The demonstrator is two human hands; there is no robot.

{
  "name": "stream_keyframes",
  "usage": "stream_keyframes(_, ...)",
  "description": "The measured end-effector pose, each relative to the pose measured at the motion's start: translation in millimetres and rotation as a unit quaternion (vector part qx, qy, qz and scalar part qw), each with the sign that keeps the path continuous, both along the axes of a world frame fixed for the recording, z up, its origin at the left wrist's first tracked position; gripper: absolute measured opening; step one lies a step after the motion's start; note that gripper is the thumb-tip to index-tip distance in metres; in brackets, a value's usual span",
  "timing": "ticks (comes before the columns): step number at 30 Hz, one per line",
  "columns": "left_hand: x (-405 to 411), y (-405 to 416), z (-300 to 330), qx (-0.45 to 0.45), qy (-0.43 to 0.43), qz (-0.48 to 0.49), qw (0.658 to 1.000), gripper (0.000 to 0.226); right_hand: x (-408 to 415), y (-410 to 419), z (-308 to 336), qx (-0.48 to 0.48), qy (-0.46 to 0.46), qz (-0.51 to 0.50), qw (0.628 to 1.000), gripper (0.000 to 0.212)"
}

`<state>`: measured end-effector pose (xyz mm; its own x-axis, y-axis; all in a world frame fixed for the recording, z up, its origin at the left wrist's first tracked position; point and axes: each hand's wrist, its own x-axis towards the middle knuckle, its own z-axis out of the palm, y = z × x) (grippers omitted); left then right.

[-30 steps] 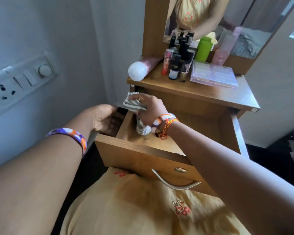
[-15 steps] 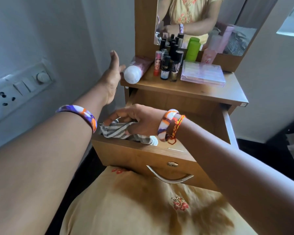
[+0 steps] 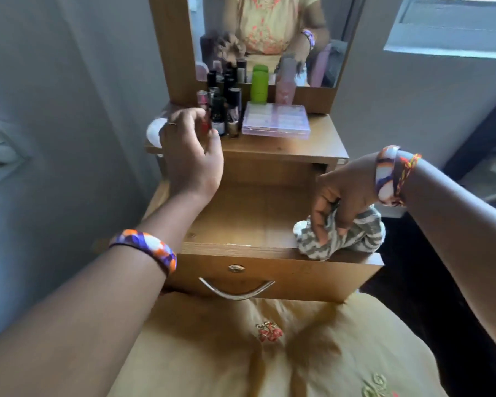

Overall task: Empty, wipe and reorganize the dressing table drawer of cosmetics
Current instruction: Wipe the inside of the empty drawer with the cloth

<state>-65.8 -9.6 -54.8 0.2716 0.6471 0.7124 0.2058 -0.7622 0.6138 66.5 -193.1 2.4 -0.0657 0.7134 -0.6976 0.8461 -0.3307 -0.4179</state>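
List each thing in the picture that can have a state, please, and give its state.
drawer: pulled open, inside bare apart from the cloth
striped cloth: bunched, at the drawer's right front corner
right hand: grips the striped cloth
left hand: open, reaching at the bottles
bottles: upright on the tabletop
clear case: lies flat, closed

Nothing legible here: the dark bottle [image 3: 218, 116] on the surface carries a pale label, but its print is too blurred to read, and the clear palette case [image 3: 276, 119] shows no readable lettering.
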Motion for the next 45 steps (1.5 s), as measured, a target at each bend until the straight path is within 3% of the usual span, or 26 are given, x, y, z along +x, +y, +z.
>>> stream_keyframes(4, 10, -28, -12, 0.118, 0.047, -0.081, 0.989, 0.027, 20, -28, 8, -0.021, -0.085, -0.066, 0.994, 0.055)
stream_keyframes(6, 12, -40, -18, 0.152, 0.079, -0.122, 0.978, 0.026, 29, -37, 5, 0.089, -0.141, -0.164, 0.972, 0.052)
stream_keyframes(8, 11, -47, -27, 0.181, 0.106, -0.157, 0.965, 0.021, 32, -37, -6, 0.234, -0.175, -0.28, 0.914, 0.048)
stream_keyframes(10, 9, -51, -35, 0.182, 0.14, -0.182, 0.956, 0.019, 29, -29, -25, 0.295, -0.207, -0.324, 0.874, 0.05)
stream_keyframes(13, 8, -54, -40, 0.144, 0.192, -0.213, 0.947, 0.022, 23, -16, -50, 0.287, -0.241, -0.321, 0.87, 0.047)
stream_keyframes(16, 10, -54, -45, 0.069, 0.249, -0.249, 0.933, 0.022, 18, -11, -51, 0.223, -0.271, -0.256, 0.901, 0.042)
stream_keyframes(20, 12, -56, -47, -0.119, 0.322, -0.311, 0.887, 0.022, 14, -12, -36, 0.111, -0.17, -0.162, 0.966, 0.037)
stream_keyframes(23, 12, -57, -41, -0.301, 0.317, -0.385, 0.813, 0.021, 11, -17, -13, 0.172, -0.116, -0.18, 0.962, 0.042)
stream_keyframes(26, 9, -53, -30, -0.431, 0.274, -0.426, 0.747, 0.023, 13, -23, 10, 0.292, -0.034, -0.249, 0.923, 0.038)
stream_keyframes(30, 5, -43, -10, -0.503, 0.168, -0.534, 0.659, 0.073, 13, -23, 32, 0.401, 0.198, -0.36, 0.819, 0.033)
stream_keyframes(34, 5, -41, 10, -0.546, 0.048, -0.597, 0.585, 0.061, 13, -15, 21, 0.394, 0.286, -0.411, 0.77, 0.023)
stream_keyframes(36, 4, -39, 15, -0.557, 0.027, -0.582, 0.592, 0.051, 10, -15, 8, 0.372, 0.335, -0.436, 0.748, 0.027)
stream_keyframes(39, 2, -38, 19, -0.574, 0.024, -0.526, 0.627, 0.024, 3, -15, -12, 0.33, 0.389, -0.484, 0.711, 0.037)
stream_keyframes(42, 4, -38, 15, -0.584, -0.019, -0.478, 0.655, 0.015, 2, -10, -35, 0.249, 0.335, -0.576, 0.703, 0.061)
stream_keyframes(45, 9, -39, 13, -0.596, -0.087, -0.445, 0.663, 0.009, -4, -7, -44, 0.183, 0.332, -0.63, 0.678, 0.054)
